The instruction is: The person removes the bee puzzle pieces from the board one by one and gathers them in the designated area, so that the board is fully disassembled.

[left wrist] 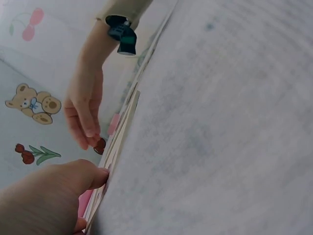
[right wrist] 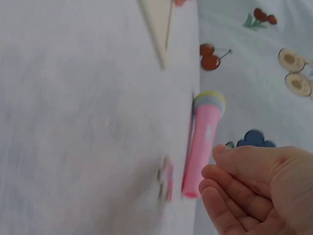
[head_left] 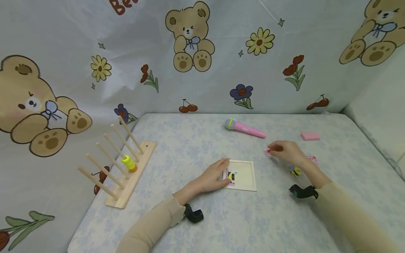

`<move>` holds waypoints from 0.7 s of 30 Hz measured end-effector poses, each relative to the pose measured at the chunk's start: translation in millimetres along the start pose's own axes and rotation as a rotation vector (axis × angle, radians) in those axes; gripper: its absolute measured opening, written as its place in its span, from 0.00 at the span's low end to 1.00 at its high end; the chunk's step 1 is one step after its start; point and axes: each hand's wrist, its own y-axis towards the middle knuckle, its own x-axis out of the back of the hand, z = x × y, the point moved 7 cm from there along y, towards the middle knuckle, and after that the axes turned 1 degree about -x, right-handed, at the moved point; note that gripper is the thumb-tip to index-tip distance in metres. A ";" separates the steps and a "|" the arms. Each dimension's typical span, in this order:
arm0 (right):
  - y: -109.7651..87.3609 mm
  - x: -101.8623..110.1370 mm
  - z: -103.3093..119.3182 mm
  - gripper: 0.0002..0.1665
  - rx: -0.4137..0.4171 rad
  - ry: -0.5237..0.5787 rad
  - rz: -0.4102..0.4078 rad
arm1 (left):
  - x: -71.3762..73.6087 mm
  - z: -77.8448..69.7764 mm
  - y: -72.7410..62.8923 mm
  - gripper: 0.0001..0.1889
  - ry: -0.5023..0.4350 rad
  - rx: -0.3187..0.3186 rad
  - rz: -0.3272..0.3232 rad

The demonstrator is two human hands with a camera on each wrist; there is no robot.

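In the head view my left hand [head_left: 212,177] grips the left edge of a shallow cream puzzle tray [head_left: 244,188]. Its thumb lies by a pink puzzle piece with a bee picture [head_left: 232,177], inside the tray's left side. The left wrist view shows the thumb of that hand [left wrist: 54,193] against the tray's rim. My right hand [head_left: 288,153], fingers loosely bent, hovers at a small pink puzzle piece [head_left: 267,153]. In the right wrist view that piece [right wrist: 167,180] lies on the table, apart from the fingertips of the right hand [right wrist: 249,188], which hold nothing.
A pink toy microphone [head_left: 248,130] lies at the back, with a pink block [head_left: 310,136] to its right. Another pink piece [head_left: 312,159] and a yellow-and-blue piece [head_left: 295,171] lie around the right wrist. At the left stands a wooden peg rack [head_left: 139,172] with yellow and orange rings.
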 end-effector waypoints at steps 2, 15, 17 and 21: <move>-1.8 -2.6 19.2 0.16 0.028 0.036 -0.021 | 0.6 0.9 0.1 0.40 -0.003 0.006 0.003; -16.4 -84.4 100.5 0.24 0.209 0.206 0.039 | 0.8 1.3 1.8 0.42 -0.051 0.005 0.036; -17.5 -89.2 102.1 0.25 0.227 0.163 0.017 | 0.3 1.5 1.8 0.43 -0.045 0.004 0.038; -21.5 -93.1 106.1 0.26 0.266 0.105 -0.020 | 0.6 1.0 1.3 0.43 -0.032 -0.006 0.031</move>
